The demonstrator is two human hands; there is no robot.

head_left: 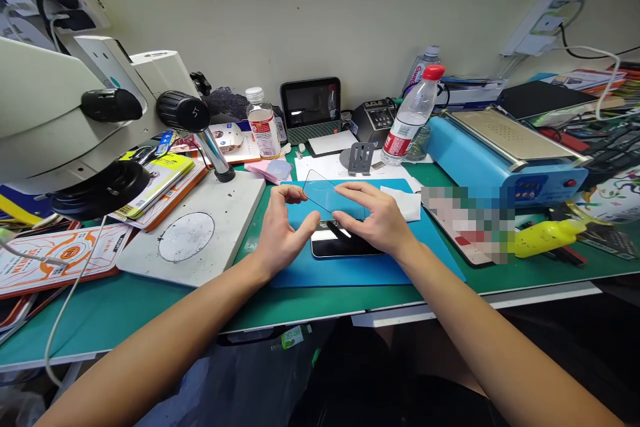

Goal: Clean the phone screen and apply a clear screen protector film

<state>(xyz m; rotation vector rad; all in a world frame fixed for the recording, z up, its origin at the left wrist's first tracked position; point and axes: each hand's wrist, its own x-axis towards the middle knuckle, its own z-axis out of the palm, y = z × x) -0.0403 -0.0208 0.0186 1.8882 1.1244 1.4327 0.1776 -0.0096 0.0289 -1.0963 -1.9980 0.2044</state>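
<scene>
A clear glass screen protector (323,188) with a thin dark edge is held tilted above a phone (326,247). My left hand (281,232) pinches its left edge between thumb and fingers. On the opposite side, my right hand (381,217) grips the right edge, fingers stretched along it. The phone lies flat, dark face up, on a blue mat (360,275); its right part is hidden behind my right hand. A white wipe or paper (404,204) rests on the mat just beyond that hand.
To the left stand a microscope (65,120) and its pale base (235,213). Bottles, including a red-capped one (413,113), and a small screen device (311,103) line the back. At right are a blue heating machine (470,157) and a yellow bottle (543,238).
</scene>
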